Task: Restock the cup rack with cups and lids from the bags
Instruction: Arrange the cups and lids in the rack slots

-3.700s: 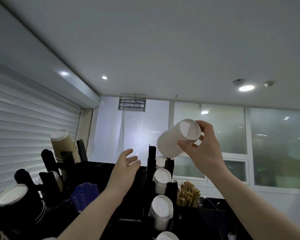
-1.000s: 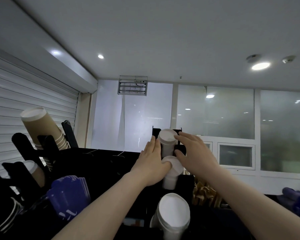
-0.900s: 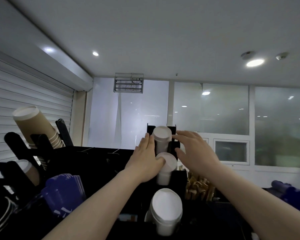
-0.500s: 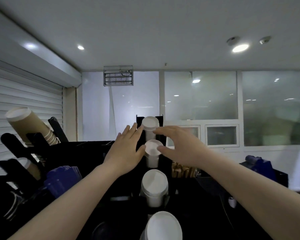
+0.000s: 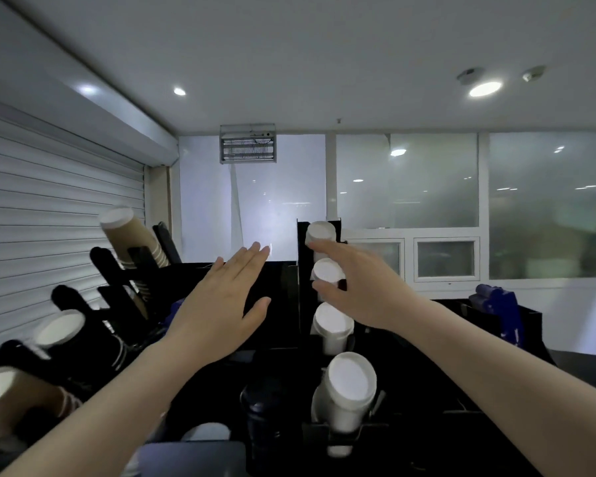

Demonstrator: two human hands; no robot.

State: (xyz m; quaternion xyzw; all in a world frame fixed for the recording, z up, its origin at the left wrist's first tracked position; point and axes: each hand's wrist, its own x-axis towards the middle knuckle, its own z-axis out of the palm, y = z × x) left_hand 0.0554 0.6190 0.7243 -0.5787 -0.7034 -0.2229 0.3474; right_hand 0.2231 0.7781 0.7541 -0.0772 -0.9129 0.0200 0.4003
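Reaching across the black cup rack [image 5: 302, 287], the fingers [image 5: 327, 250] of the right hand [image 5: 362, 290] are spread and loosely bent, gripping nothing. The forefinger tip touches the topmost white paper cup stack [image 5: 320, 231] from below, and the thumb sits just beside the second white stack [image 5: 327, 270]. That hand looks a bit blurred. The left hand [image 5: 221, 304] hovers flat beside the column, apart from it, fingers straight, together, holding nothing. Lower in the same column slant the third white stack [image 5: 332, 327] and the lowest white stack [image 5: 350, 385]. Off left, a brown paper cup stack [image 5: 131, 235] leans in its slot.
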